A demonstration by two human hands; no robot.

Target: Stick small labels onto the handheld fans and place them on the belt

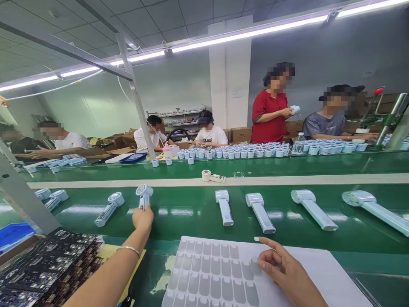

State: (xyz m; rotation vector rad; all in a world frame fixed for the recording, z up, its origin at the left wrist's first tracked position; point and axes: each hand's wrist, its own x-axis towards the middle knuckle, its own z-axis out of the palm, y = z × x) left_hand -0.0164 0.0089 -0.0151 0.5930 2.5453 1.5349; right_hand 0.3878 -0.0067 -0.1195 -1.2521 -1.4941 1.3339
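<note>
My left hand (142, 218) is closed around the handle of a pale blue handheld fan (145, 190), its round head pointing away from me over the green belt. In front of me lies a white backing sheet (298, 260) with rows of grey rounded stickers (207, 265). Over its right part, my right hand (281, 266) has thumb and fingers pinched at the edge of one grey sticker (254, 267), with the index finger stretched out above. More pale blue fans lie spaced along the belt, among them one (110, 209) left of my left hand and one (225, 207) to its right.
Stacked black circuit boards (47, 264) fill the lower left beside a slanted metal post (22, 196). A white fan (213, 175) rests on the grey divider (179, 181). Beyond it, many fan heads (249, 152) and a plastic bottle (299, 143) stand before several co-workers.
</note>
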